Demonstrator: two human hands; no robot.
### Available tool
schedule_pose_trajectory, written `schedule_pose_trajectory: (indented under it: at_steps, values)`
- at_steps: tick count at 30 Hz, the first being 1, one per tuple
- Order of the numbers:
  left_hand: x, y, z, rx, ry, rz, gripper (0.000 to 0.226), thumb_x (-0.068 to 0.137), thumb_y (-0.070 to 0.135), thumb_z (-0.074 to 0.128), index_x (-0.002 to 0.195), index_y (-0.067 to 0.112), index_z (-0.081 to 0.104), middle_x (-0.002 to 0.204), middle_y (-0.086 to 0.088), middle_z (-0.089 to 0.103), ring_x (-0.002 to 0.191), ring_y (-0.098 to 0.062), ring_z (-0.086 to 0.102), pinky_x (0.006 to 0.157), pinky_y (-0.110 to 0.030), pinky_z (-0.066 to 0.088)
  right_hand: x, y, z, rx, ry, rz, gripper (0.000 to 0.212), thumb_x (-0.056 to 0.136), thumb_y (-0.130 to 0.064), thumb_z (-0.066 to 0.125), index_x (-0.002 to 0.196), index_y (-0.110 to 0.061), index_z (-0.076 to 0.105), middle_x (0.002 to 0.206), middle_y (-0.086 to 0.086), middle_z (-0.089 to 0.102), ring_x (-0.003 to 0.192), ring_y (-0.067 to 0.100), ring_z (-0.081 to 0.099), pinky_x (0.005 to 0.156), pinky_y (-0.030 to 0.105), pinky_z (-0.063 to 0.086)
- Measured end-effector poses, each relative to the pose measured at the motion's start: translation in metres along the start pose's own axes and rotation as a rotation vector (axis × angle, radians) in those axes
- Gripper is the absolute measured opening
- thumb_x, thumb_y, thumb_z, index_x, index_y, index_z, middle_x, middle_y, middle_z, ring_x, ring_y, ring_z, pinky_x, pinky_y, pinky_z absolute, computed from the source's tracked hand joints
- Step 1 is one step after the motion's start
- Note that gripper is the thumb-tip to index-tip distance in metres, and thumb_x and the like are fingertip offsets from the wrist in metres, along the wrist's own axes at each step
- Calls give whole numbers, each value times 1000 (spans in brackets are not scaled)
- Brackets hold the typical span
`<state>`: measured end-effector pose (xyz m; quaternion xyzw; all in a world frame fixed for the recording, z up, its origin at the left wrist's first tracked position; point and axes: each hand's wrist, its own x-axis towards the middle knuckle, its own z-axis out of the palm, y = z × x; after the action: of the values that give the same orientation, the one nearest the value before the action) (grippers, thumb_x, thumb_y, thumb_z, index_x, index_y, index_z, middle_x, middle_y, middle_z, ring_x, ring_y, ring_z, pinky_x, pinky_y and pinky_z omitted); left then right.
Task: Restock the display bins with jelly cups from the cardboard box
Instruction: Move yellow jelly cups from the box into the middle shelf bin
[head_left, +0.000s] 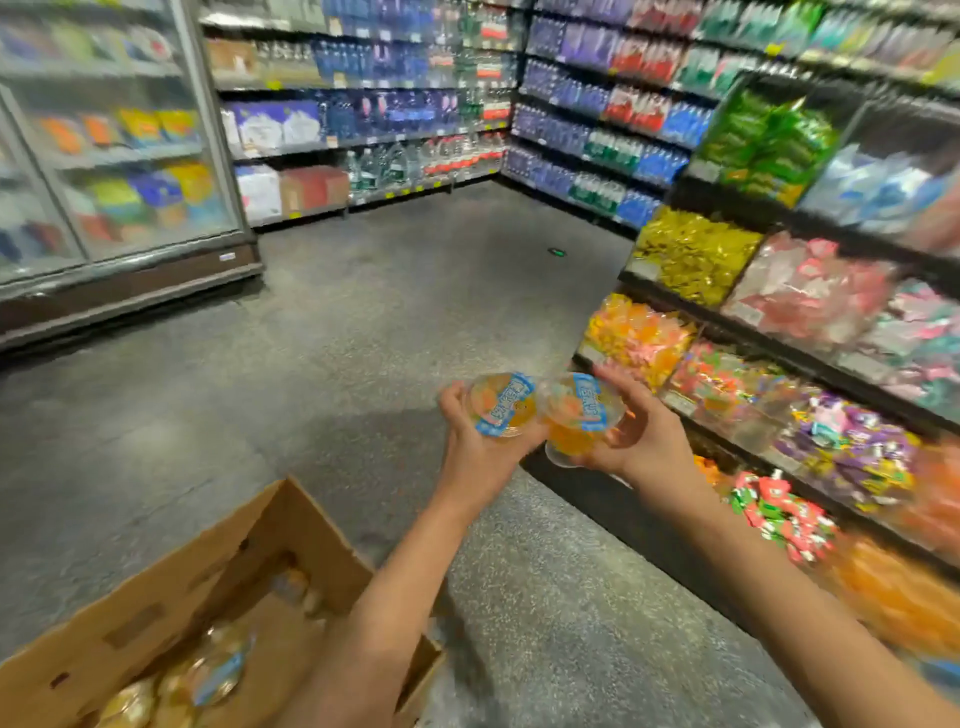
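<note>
One jelly cup (503, 405) was gripped in the left hand (470, 441), another jelly cup (581, 413) in the right hand (636, 434). Both were held touching, near the display bins (779, 410) at right. The cardboard box (171, 587) stood near left.

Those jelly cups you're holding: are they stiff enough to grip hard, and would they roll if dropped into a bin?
The jelly cup in the left hand looks like thin clear plastic under a film lid, so it probably flexes if squeezed. Filled with orange jelly, it is likely heavy for its size. The right hand cup is round, so it may roll on its side.
</note>
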<state>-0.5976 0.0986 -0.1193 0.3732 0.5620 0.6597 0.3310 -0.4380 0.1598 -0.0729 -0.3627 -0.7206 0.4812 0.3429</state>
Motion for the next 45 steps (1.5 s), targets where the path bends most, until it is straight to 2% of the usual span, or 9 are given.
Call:
schedule_pose_trajectory:
  at_steps: [4,9,15,20,29,33,36,41,45]
  values:
    - [23,9,142,-132,-353,-26,78,71,14,74,126,31,22,120,10,49,100,5,57,82,-14,46,-7,12,-136,53,168,18,87,61,11,75,137,-18,43,135,-1,53,111,7,61,87,28,55]
    - [34,7,314,-166,-617,-64,74,84,11,67,139,26,21,124,9,50,112,-3,52,96,-19,44,-23,38,-286,4,452,21,74,74,5,73,137,-17,41,120,-11,54,79,-14,60,70,7,46]
    - [42,0,468,-32,-686,22,87,60,3,87,133,20,44,129,-2,57,117,-16,56,102,-29,45,-37,82,-436,-69,689,128,87,61,-2,84,137,-13,44,114,0,60,88,-1,62,82,14,51]
    - [57,-16,563,60,-800,-13,63,58,7,89,108,24,56,107,1,66,97,-10,64,84,-17,51,-40,111,-521,-193,649,158,77,62,2,83,126,-22,47,119,-10,57,98,-16,55,86,5,43]
    - [129,-60,737,-52,-876,-109,58,63,3,86,99,20,45,93,-1,69,77,-2,66,69,-17,51,12,185,-659,-341,728,340,73,71,7,75,135,-15,45,107,5,56,85,4,59,73,6,46]
    - [169,-66,808,-24,-966,-120,71,65,21,80,122,19,37,114,-5,62,100,-15,62,89,-30,51,36,199,-727,-452,705,484,86,67,-12,78,144,-17,38,128,2,50,115,10,50,82,13,38]
    - [189,-68,862,-45,-1015,-172,48,86,1,64,122,17,37,110,-6,59,91,-15,60,71,-23,54,48,209,-780,-502,726,555,93,51,-31,73,138,-11,47,129,2,55,110,11,53,85,18,38]
    - [207,-83,946,-50,-943,-152,61,67,-16,75,120,-3,46,100,-11,65,83,-16,64,69,-20,54,51,232,-873,-569,616,545,92,33,-50,68,120,-23,54,112,-6,58,104,11,58,85,22,43]
    - [211,-97,1016,-70,-828,-139,60,64,-13,78,109,8,46,95,-2,64,82,-12,63,66,-16,52,58,260,-959,-650,518,442,73,54,-17,84,118,-30,50,116,-6,58,105,14,57,90,28,46]
